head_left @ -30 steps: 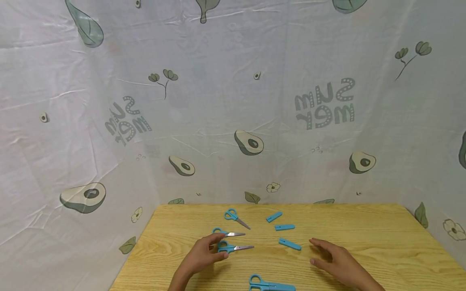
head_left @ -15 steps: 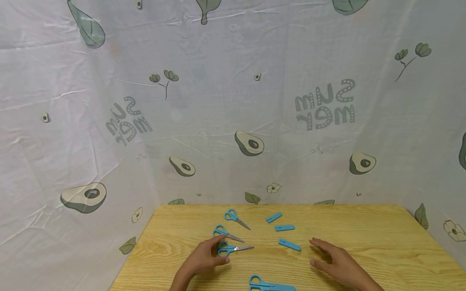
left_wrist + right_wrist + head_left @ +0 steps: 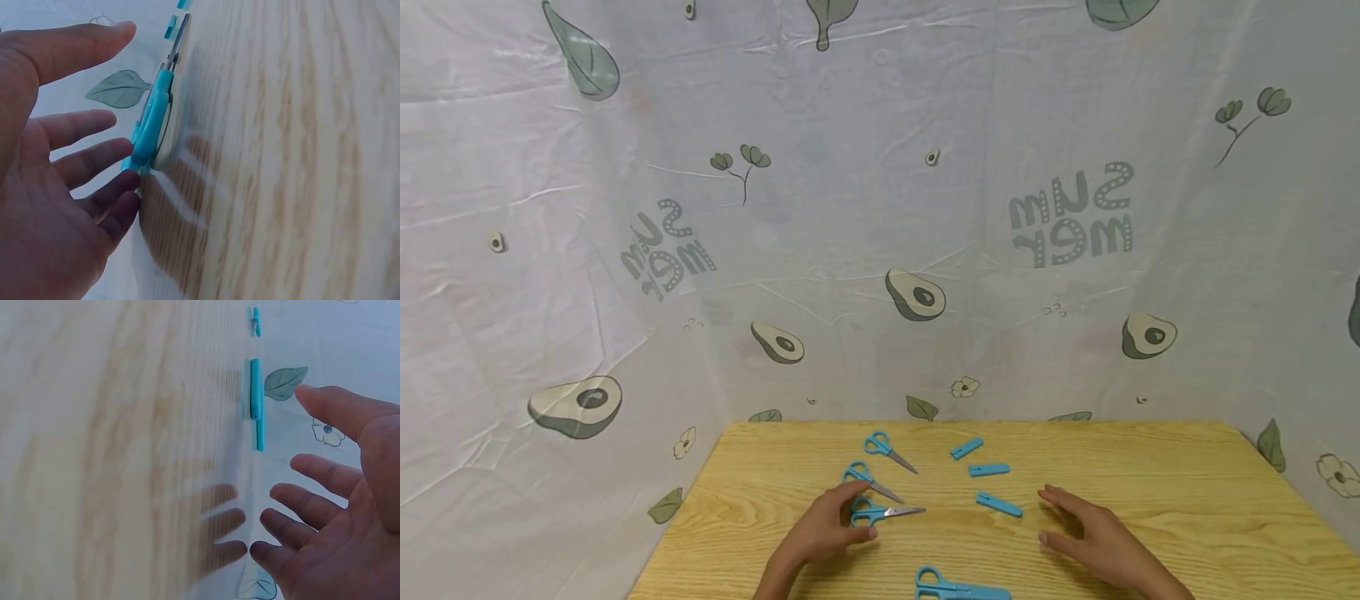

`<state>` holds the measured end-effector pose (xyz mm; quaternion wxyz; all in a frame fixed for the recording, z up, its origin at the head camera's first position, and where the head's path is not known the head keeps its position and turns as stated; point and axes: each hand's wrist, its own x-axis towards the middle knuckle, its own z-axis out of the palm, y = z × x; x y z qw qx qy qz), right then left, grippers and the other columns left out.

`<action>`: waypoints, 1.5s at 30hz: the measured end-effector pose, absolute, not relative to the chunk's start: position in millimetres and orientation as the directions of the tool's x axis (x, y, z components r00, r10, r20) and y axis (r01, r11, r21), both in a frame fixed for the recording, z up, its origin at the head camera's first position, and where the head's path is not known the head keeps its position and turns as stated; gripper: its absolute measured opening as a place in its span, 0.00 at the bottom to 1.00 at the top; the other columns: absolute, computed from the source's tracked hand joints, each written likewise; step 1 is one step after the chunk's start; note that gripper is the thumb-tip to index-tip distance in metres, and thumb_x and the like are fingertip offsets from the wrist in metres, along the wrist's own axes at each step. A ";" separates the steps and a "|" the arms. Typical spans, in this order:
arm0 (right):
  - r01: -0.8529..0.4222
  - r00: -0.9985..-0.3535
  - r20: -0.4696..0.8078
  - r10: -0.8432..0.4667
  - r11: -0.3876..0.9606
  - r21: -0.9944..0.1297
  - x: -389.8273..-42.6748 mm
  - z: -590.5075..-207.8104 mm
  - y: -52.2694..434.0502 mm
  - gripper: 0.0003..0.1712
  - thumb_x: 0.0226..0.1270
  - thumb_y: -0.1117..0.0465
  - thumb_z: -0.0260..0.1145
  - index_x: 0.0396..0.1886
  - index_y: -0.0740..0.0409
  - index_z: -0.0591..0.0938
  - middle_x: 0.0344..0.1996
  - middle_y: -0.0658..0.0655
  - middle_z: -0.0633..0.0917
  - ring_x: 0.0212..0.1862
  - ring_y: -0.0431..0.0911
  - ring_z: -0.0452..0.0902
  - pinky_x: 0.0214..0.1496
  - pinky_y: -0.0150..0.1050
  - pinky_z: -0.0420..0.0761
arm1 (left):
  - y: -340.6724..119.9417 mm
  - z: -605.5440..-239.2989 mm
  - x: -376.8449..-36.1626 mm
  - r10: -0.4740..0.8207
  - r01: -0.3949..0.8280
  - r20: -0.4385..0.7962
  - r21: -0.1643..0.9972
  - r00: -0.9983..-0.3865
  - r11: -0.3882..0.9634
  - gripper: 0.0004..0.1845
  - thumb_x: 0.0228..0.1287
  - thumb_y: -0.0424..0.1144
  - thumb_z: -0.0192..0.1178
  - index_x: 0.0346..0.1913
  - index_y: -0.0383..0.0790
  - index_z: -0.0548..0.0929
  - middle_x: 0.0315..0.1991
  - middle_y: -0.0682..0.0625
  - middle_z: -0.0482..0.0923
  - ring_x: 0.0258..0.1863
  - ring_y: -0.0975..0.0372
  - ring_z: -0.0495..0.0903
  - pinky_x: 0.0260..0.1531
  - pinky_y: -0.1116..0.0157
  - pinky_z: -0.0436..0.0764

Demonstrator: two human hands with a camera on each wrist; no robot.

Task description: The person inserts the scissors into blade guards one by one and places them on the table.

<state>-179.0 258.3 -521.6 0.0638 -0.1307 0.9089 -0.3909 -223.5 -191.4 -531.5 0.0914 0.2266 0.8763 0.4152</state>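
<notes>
Three pairs of blue-handled scissors without caps lie at centre left in the head view: the far scissors (image 3: 880,443), the middle scissors (image 3: 858,473) and the near scissors (image 3: 867,512). My left hand (image 3: 826,527) is beside the near and middle handles, fingers relaxed and spread, with nothing gripped. Its index fingertip overlaps the middle handle; whether it touches I cannot tell. In the left wrist view, the fingertips are close to a blue handle (image 3: 153,122). My right hand (image 3: 1097,537) is to the right of three blue blade caps (image 3: 999,504), its fingers apart and holding nothing.
A capped pair of blue scissors (image 3: 962,591) lies at the front, partly cut off by the frame. The other caps are a middle cap (image 3: 989,470) and a far cap (image 3: 967,448). A patterned curtain (image 3: 850,250) stands behind the wooden table (image 3: 1150,467).
The middle scissors have turned, their blade tips swinging towards the front of the table. My left hand has shifted slightly; the right hand stays nearly still.
</notes>
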 end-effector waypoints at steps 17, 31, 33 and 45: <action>-0.205 -0.964 0.026 -0.265 0.676 -0.708 -198.2 -518.3 245.8 0.43 0.73 0.46 0.73 0.77 0.67 0.73 0.75 0.76 0.73 0.74 0.75 0.71 0.69 0.71 0.78 | -186.5 -535.7 -229.8 0.491 0.391 0.090 0.733 -0.867 0.557 0.39 0.69 0.44 0.75 0.77 0.32 0.73 0.78 0.32 0.69 0.78 0.26 0.61 0.71 0.23 0.64; -0.275 -0.945 0.078 -0.316 0.645 -0.713 -210.1 -521.1 232.4 0.37 0.72 0.50 0.75 0.71 0.68 0.79 0.74 0.77 0.74 0.74 0.77 0.68 0.69 0.75 0.74 | -187.7 -539.0 -232.3 0.484 0.397 0.105 0.731 -0.869 0.555 0.39 0.66 0.43 0.77 0.75 0.31 0.74 0.75 0.33 0.73 0.76 0.29 0.66 0.72 0.26 0.66; -0.277 -0.945 0.079 -0.316 0.649 -0.708 -211.7 -521.7 231.2 0.37 0.72 0.49 0.75 0.70 0.69 0.80 0.74 0.77 0.74 0.74 0.77 0.68 0.70 0.75 0.74 | -187.7 -539.6 -232.8 0.483 0.401 0.109 0.727 -0.869 0.557 0.39 0.66 0.43 0.77 0.75 0.30 0.75 0.75 0.33 0.74 0.76 0.30 0.67 0.72 0.27 0.67; -0.278 -0.943 0.071 -0.326 0.650 -0.708 -222.9 -524.2 229.6 0.30 0.68 0.52 0.78 0.63 0.64 0.85 0.61 0.65 0.86 0.61 0.64 0.84 0.60 0.57 0.87 | -185.2 -543.2 -235.5 0.467 0.419 0.136 0.700 -0.874 0.579 0.36 0.63 0.43 0.80 0.71 0.35 0.80 0.67 0.40 0.81 0.70 0.36 0.74 0.69 0.32 0.73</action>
